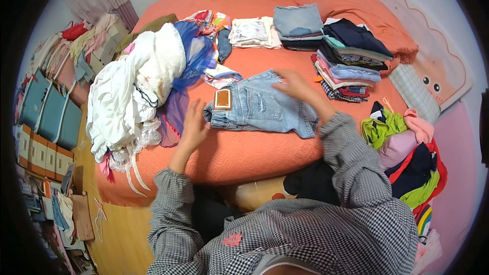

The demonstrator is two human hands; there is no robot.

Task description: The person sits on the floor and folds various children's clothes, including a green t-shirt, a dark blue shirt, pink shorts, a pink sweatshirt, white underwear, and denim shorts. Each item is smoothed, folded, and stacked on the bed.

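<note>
Light-blue denim shorts (263,105) lie flat on the orange bedspread (248,156), their elastic waistband with a brown patch towards the left. My left hand (196,124) is at the waistband end, fingers apart, nothing seen in it. Above the far side of the shorts is my right hand (294,84), its fingers spread near the upper leg edge; whether they touch the denim is unclear. Just beyond the waistband lies a small white garment with blue trim (221,73).
A heap of white clothes (122,99) and blue tulle (193,53) lies left. Folded white clothes (252,32), folded jeans (298,21) and a tall folded stack (349,65) stand beyond. Loose clothes (412,164) are piled right, near orange-handled scissors (387,103).
</note>
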